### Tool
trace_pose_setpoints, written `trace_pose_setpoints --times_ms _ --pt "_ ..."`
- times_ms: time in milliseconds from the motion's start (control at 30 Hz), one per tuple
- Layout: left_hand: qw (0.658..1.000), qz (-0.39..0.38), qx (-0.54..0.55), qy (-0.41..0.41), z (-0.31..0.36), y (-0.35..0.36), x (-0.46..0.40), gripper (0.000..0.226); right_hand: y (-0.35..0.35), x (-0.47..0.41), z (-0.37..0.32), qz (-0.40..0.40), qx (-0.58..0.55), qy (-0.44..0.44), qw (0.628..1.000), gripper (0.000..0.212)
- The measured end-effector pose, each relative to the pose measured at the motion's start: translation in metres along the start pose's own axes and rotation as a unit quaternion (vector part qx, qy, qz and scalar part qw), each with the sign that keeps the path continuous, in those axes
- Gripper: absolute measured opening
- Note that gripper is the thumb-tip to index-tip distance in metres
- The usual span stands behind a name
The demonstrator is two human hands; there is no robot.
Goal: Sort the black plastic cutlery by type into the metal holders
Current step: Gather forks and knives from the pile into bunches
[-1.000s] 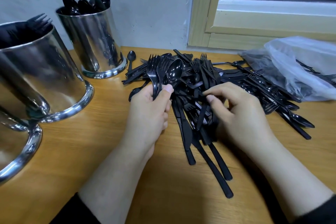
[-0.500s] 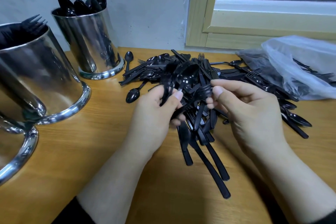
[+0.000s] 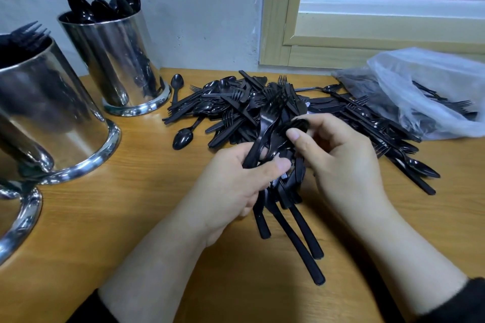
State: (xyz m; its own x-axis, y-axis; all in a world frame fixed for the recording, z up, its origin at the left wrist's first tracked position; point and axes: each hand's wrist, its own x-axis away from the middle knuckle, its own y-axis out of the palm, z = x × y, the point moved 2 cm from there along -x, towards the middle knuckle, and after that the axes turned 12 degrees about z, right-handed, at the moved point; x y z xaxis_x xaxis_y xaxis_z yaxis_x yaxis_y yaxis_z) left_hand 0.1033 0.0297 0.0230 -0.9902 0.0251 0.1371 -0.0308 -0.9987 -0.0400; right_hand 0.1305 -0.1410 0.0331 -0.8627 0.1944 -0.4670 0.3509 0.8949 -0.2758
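Your left hand (image 3: 231, 186) grips a small bunch of forks (image 3: 265, 123) by the handles, fingers curled round them and thumb pressed across the front, tines pointing up and away from you. Your right hand (image 3: 341, 165) meets it from the other side: thumb and forefinger pinch a black piece (image 3: 298, 124) right beside the forks' necks (spoon or fork, the blur hides which).

Under both hands lies the pile (image 3: 309, 113) of mixed black cutlery, spread over the far middle of the bench (image 3: 131, 217), with several long handles (image 3: 296, 238) sticking out toward you. One loose spoon (image 3: 183, 136) lies just left of the pile.

Three metal holders stand on the left. The far holder (image 3: 115, 60), against the wall, is full of spoons, bowls up. The middle holder (image 3: 47, 113) shows fork tines at its rim. Only the base of the near holder (image 3: 18, 220) is in view at the left edge, so its contents cannot be seen.

A clear plastic bag (image 3: 430, 86) with more cutlery inside lies at the right, under the window frame (image 3: 278, 21). No writing can be read anywhere.
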Motion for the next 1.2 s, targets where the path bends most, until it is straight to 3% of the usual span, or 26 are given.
trace_pose_setpoints --times_ms 233,400,567,767,933,1067,1200 --pt "0.993 0.102 0.055 0.017 0.0 -0.011 -0.005 0.025 0.001 -0.003 0.008 -0.003 0.026 0.021 0.999 0.015" --pt "0.97 0.229 0.075 0.038 -0.003 -0.022 -0.011 0.026 0.007 -0.005 0.008 -0.14 0.189 -0.096 0.967 0.029" --pt "0.967 0.237 0.083 0.043 -0.002 -0.022 -0.012 0.027 0.02 0.005 0.01 -0.211 0.276 -0.128 0.929 0.042" --pt "0.969 0.23 0.077 0.05 -0.001 -0.021 -0.012 0.026 0.022 0.007 0.01 -0.176 0.268 -0.115 0.94 0.017" --pt "0.968 0.233 0.07 0.057 -0.001 -0.021 -0.012 0.027 0.016 0.002 0.004 -0.104 0.236 -0.159 0.953 0.008" --pt "0.961 0.257 0.038 0.095 0.0 -0.021 -0.012 0.026 0.002 -0.002 -0.005 -0.002 0.096 -0.091 0.991 0.009" --pt "0.947 0.286 -0.011 0.147 0.002 -0.022 -0.013 0.025 -0.007 0.002 -0.01 0.067 -0.08 -0.009 0.994 0.016"
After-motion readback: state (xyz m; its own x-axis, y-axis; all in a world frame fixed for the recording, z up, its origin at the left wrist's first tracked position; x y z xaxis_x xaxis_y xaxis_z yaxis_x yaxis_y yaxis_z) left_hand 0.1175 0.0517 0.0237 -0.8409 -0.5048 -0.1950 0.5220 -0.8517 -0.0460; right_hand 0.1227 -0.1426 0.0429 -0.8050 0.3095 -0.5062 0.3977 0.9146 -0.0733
